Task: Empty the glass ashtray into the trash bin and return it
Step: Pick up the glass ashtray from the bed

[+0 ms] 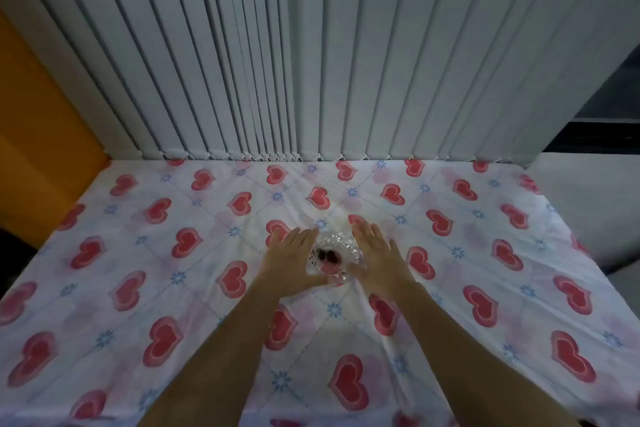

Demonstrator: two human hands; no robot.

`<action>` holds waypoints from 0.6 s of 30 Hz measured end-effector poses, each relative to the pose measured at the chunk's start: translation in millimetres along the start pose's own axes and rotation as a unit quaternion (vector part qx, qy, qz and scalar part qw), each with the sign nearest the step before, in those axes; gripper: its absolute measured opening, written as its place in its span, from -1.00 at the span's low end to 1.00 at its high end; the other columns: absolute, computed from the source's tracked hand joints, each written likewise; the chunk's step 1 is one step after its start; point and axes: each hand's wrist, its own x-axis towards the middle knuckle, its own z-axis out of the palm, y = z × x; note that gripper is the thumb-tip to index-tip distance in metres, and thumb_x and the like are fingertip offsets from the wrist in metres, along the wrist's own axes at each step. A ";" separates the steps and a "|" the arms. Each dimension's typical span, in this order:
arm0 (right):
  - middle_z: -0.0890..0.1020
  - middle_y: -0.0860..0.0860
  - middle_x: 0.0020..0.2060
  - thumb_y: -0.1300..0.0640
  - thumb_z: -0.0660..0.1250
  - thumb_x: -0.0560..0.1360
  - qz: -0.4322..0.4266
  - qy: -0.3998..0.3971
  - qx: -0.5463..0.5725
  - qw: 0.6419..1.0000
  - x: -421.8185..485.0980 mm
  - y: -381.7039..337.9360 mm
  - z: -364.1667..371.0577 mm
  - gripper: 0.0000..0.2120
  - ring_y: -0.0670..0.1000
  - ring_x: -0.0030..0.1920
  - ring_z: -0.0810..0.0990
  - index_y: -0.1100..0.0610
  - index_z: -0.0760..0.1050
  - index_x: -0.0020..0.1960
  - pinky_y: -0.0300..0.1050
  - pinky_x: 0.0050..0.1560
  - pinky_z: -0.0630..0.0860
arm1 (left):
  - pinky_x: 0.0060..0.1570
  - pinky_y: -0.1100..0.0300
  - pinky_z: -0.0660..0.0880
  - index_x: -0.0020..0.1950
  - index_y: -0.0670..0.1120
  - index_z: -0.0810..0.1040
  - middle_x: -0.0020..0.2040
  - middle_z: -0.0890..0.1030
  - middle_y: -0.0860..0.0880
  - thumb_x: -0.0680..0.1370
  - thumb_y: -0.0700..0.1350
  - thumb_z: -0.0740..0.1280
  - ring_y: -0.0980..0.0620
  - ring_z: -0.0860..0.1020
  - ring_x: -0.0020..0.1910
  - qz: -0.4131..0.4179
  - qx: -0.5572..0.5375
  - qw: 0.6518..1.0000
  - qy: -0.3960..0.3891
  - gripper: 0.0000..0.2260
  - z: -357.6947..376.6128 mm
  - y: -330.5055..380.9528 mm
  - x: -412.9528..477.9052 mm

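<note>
Mid-table, on the heart-print cloth (145,253), the ashtray (334,258) is being flanked by both hands — the left hand (289,258) on one side, the right hand (375,253) on the other. Both palms are being held flat and spread wide, fingers pointing away toward the blinds (311,45); nothing is being gripped yet, though the heels of the hands are lying very close to the glass, and whether they are touching it cannot be told. Dark bits and something pinkish are being carried in the bowl, so it is judged to be unemptied. No bin is being shown anywhere in view.

Cut glass is being dealt with here — stiff, likely weighty for its size, smooth enough to slip, and breakable if dropped. A hold on opposite sides of the thick rim is being favoured, with fingers kept out of the ash and the dish kept level until the bin is reached. The loose cloth is wrinkling around it, so lifting rather than sliding is being advised.
</note>
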 end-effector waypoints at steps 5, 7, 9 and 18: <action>-0.15 0.05 0.57 -0.24 0.21 0.52 -0.005 -0.058 -0.026 0.998 -2.6 5.2 15.8 -0.13 0.13 0.54 -0.25 0.04 -0.26 0.55 0.19 0.50 -0.18 | 0.47 -0.20 -0.19 0.54 -0.03 -0.24 0.59 -0.08 -0.10 0.33 0.53 0.11 -0.12 -0.11 0.56 0.002 0.064 0.997 -0.039 0.03 15.3 -5.3 4.6; -0.10 0.08 0.58 -0.17 0.29 0.50 -0.001 -0.080 -0.025 0.996 -0.8 5.2 19.9 -0.09 0.16 0.54 -0.25 0.02 -0.25 0.56 0.19 0.49 -0.21 | 0.47 -0.19 -0.22 0.55 0.05 -0.22 0.59 -0.07 -0.10 0.34 0.51 0.12 -0.14 -0.12 0.56 0.015 0.068 0.997 -0.041 -0.02 18.6 -6.6 7.4; -0.07 0.08 0.58 -0.15 0.31 0.49 0.007 -0.079 -0.028 0.996 3.1 5.5 24.2 -0.08 0.18 0.54 -0.24 0.02 -0.25 0.56 0.20 0.50 -0.21 | 0.47 -0.18 -0.23 0.54 0.11 -0.20 0.59 -0.07 -0.12 0.36 0.50 0.13 -0.16 -0.12 0.56 0.028 0.067 0.997 -0.036 -0.07 22.8 -8.3 11.1; 0.04 0.06 0.57 -0.29 0.25 0.48 0.019 -0.036 -0.016 0.999 8.6 5.9 37.7 -0.09 0.09 0.56 -0.15 0.04 -0.18 0.57 0.22 0.50 -0.17 | 0.51 -0.16 -0.14 0.55 0.05 -0.07 0.56 0.14 -0.09 0.34 0.44 0.26 -0.07 0.03 0.55 0.048 0.004 0.999 -0.003 -0.05 34.8 -16.5 25.7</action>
